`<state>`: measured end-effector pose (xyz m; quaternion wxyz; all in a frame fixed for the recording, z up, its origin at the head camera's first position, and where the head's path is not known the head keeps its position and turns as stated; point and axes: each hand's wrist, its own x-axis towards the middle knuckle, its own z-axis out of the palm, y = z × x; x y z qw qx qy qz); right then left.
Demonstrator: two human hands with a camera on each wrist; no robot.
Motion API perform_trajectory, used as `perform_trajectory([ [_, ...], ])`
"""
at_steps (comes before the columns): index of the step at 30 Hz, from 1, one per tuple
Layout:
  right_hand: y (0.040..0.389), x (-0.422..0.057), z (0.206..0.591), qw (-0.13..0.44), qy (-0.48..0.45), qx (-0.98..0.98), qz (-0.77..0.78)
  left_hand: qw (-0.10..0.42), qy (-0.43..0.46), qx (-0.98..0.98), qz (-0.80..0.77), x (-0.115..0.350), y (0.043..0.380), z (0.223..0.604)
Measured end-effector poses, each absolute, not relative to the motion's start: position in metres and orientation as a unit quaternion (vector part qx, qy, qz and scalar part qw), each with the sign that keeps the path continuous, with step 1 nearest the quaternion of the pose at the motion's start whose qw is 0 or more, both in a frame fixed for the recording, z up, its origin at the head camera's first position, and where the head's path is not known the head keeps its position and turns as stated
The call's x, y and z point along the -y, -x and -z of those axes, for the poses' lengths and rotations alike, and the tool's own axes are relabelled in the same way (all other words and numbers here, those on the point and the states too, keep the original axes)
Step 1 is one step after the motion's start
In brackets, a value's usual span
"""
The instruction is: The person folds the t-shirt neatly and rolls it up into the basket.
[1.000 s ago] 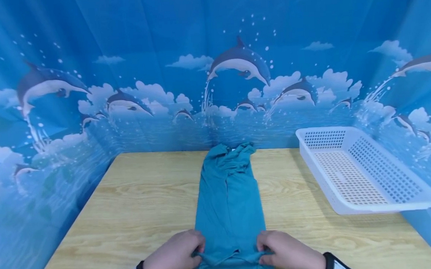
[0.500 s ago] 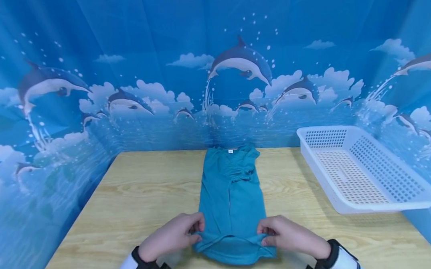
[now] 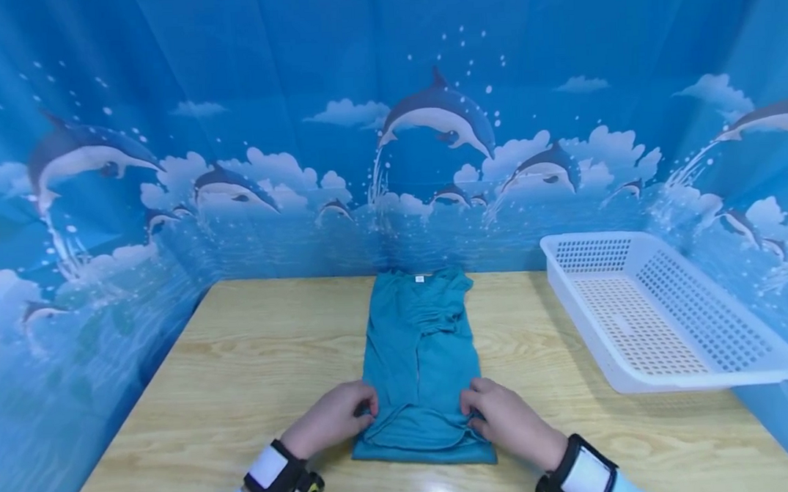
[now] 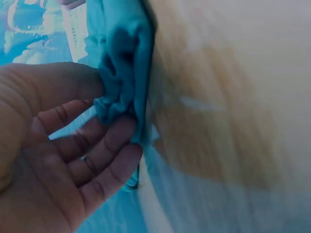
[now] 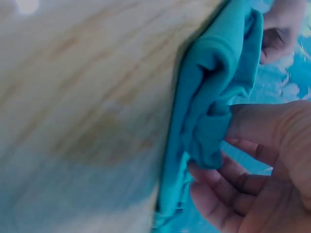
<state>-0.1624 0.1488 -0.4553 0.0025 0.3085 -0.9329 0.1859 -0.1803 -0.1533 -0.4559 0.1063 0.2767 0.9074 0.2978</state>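
The left hand (image 3: 335, 417) and right hand (image 3: 510, 421) pinch the teal cloth shirt (image 3: 395, 349) at its eight and four o'clock, on the tan wooden table (image 3: 260, 354). It looks soft, light, best held by its sides.

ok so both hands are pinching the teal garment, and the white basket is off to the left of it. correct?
Not quite: the white basket is to the right of the teal garment, as the head view shows. The rest stands: left hand and right hand are both pinching the garment.
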Motion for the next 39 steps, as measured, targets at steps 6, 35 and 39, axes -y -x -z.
perform_trajectory([
  [6, 0.146, -0.138, 0.452, 0.049, -0.365, 0.922, -0.122, 0.072, -0.289, -0.925, -0.236, 0.15, 0.166, 0.446],
  [35, 0.134, -0.127, 0.449, -0.006, -0.356, 0.924, -0.138, 0.104, -0.313, -0.911, -0.248, 0.138, 0.139, 0.435],
  [39, 0.141, -0.128, 0.451, -0.06, -0.314, 0.927, -0.194, 0.141, -0.292, -0.899, -0.293, 0.139, 0.144, 0.438],
])
